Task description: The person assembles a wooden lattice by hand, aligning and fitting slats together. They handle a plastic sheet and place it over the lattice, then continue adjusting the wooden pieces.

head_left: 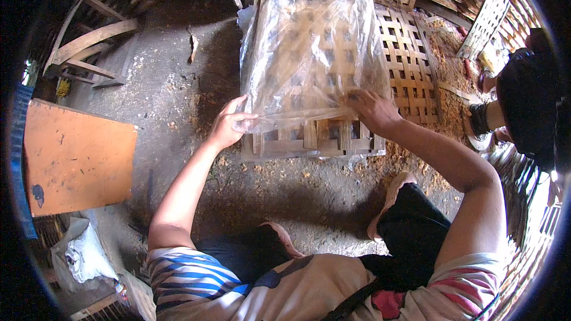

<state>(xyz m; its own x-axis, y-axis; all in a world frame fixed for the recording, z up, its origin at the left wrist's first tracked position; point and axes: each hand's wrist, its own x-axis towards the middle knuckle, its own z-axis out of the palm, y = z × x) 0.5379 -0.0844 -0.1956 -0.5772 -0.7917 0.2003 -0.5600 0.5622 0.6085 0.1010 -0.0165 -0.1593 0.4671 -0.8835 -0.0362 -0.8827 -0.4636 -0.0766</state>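
A clear, crinkled plastic sheet (297, 65) lies over a woven slat panel (321, 137) on the ground in front of me. My left hand (229, 123) pinches the near left corner of the sheet between thumb and fingers. At the sheet's near right side, the fingers of my right hand (372, 110) curl onto its edge. Between both hands the near edge of the plastic is stretched in a band, and the panel's near end shows bare below it. Part of the right fingertips is hidden in the plastic.
Another woven panel (410, 65) lies to the right, beside scattered shavings. A person in dark clothing (529, 101) is at the far right. To my left are an orange board (80, 157) and a wooden frame (89, 47). A white sack (88, 255) sits at lower left.
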